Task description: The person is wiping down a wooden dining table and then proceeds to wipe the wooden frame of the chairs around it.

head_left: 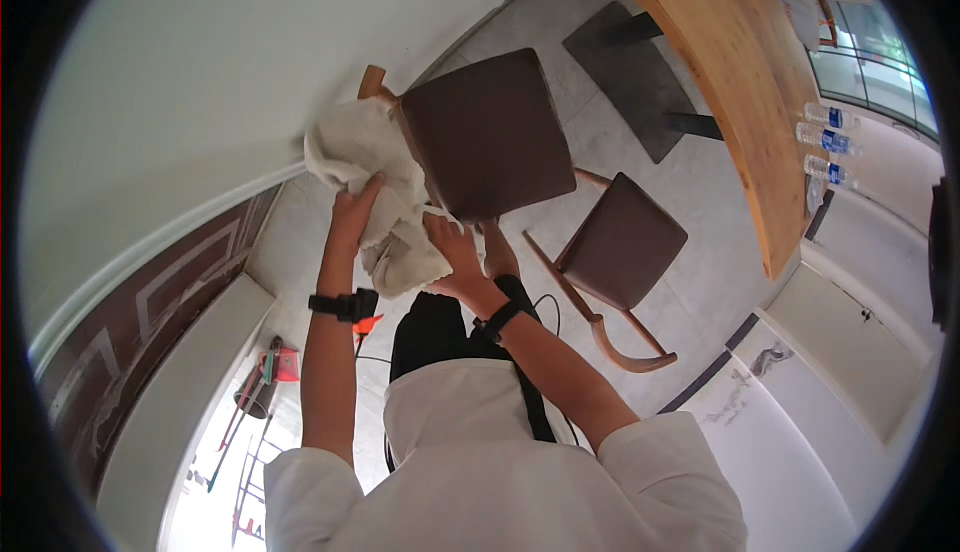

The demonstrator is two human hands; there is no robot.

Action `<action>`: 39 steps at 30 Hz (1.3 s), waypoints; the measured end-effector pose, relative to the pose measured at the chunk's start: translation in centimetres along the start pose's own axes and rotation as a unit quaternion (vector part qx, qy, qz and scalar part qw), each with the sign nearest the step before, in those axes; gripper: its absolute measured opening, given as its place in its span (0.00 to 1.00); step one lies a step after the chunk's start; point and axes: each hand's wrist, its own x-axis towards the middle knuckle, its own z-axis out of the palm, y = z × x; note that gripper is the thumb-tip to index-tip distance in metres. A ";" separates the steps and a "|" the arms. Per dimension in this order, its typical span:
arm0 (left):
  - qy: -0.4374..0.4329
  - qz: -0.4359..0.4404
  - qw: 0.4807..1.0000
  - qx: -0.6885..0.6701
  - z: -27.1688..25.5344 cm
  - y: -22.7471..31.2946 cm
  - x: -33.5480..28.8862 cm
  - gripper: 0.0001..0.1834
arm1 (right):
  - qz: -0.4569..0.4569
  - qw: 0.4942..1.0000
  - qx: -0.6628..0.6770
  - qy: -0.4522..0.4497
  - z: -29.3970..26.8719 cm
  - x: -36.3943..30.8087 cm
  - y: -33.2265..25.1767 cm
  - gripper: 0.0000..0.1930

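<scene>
A beige cloth (385, 147) hangs in loose folds beside a chair with a dark brown padded seat (490, 137), covering much of its wooden back. One wooden end of the chair back (372, 82) sticks out past the cloth. My left hand (354, 216) is closed on the cloth's near left part. Lower and to the right, my right hand (458, 256) grips the cloth's right edge, close to the near corner of the seat. Some of its fingertips are hard to make out against the folds.
A second brown-seated wooden chair (625, 242) stands to the right. Beyond it is a long wooden table (745, 82) on a dark base, with several plastic bottles (826, 140) past its far edge. A pale wall (200, 82) rises at left. Cleaning tools and a red dustpan (287, 364) stand lower left.
</scene>
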 end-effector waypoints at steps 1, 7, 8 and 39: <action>0.005 -0.005 1.000 -0.004 0.1 -0.3 0.5 0.36 | 0.009 0.999 0.040 -0.018 0.6 -0.6 0.3 0.42; 0.190 0.237 0.886 0.350 2.3 4.0 5.6 0.40 | -0.020 0.997 -0.053 -0.049 -0.8 -3.8 1.1 0.38; 0.189 0.235 0.889 0.346 2.6 5.0 6.8 0.40 | -0.015 0.997 -0.069 -0.035 -0.7 -4.0 1.3 0.38; -0.034 0.123 0.987 0.098 0.1 -0.4 5.2 0.40 | 0.037 0.998 -0.040 0.042 -1.3 -0.4 -2.1 0.31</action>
